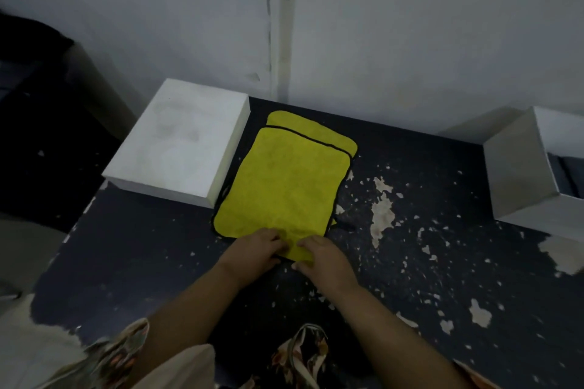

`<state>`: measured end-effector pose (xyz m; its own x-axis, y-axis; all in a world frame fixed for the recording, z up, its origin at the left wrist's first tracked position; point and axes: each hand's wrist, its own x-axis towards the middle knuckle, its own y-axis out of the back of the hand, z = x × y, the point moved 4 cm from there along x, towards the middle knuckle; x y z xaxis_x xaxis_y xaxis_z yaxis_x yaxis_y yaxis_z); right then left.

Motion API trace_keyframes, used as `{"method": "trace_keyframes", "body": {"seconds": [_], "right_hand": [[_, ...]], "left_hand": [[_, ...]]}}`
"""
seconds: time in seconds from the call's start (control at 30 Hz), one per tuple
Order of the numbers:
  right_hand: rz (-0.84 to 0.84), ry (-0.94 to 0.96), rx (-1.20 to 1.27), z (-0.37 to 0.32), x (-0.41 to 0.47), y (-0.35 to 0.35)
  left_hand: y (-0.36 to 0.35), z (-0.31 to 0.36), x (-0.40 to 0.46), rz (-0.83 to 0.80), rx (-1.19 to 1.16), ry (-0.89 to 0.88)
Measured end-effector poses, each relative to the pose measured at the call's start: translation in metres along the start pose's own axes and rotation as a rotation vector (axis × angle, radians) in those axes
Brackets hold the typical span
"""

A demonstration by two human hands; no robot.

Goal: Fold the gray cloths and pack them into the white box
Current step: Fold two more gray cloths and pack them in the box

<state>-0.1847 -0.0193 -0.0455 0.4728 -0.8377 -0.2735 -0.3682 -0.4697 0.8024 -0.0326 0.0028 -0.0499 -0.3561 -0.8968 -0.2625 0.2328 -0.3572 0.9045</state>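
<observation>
A cloth (284, 186), yellow on its upper side with a black hem, lies folded flat in the middle of the dark table (426, 262). A second yellow layer (303, 126) sticks out beyond its far edge. My left hand (256, 249) and my right hand (322, 257) rest side by side on the cloth's near edge, fingers curled onto the fabric. An open white box (521, 180) stands at the table's right edge, with dark gray folded cloth (565, 174) visible inside.
A closed white box or lid (177, 139) sits at the far left of the table, touching the cloth's left side. The tabletop's dark paint is chipped in many spots. A pale wall (379, 25) runs behind the table. Dark objects lie off to the left.
</observation>
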Motion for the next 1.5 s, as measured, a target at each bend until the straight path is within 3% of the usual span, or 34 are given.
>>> {"method": "trace_keyframes", "body": {"seconds": [0.33,0.37,0.47,0.6,0.83,0.97,1.23,1.37,1.5], "right_hand": [[-0.124,0.142,-0.578,-0.034,-0.004,-0.004],[-0.08,0.17,-0.609,-0.037,-0.002,-0.002],[-0.105,0.091,-0.437,-0.038,0.006,0.006],[-0.002,-0.063,-0.173,-0.019,0.014,0.034],[0.149,0.028,-0.062,-0.025,0.029,0.122],[0.334,0.051,0.007,-0.027,0.032,0.198],[0.679,0.112,0.084,-0.013,0.016,0.368],[0.849,0.103,0.114,0.003,0.0,0.442],[0.893,0.083,0.094,0.027,-0.012,0.486]], "left_hand": [[-0.003,0.007,0.003,0.051,0.052,0.002],[-0.003,0.009,0.004,0.046,0.066,0.013],[-0.004,0.013,0.006,0.02,0.121,0.063],[-0.003,0.01,0.012,0.016,0.153,0.169],[0.069,-0.029,0.024,0.213,-0.025,0.286],[0.155,-0.034,0.034,0.462,-0.32,0.255],[0.322,0.024,0.06,0.814,-0.444,0.103],[0.377,0.06,0.079,0.866,-0.578,0.019],[0.402,0.09,0.111,0.829,-0.621,-0.025]]}}
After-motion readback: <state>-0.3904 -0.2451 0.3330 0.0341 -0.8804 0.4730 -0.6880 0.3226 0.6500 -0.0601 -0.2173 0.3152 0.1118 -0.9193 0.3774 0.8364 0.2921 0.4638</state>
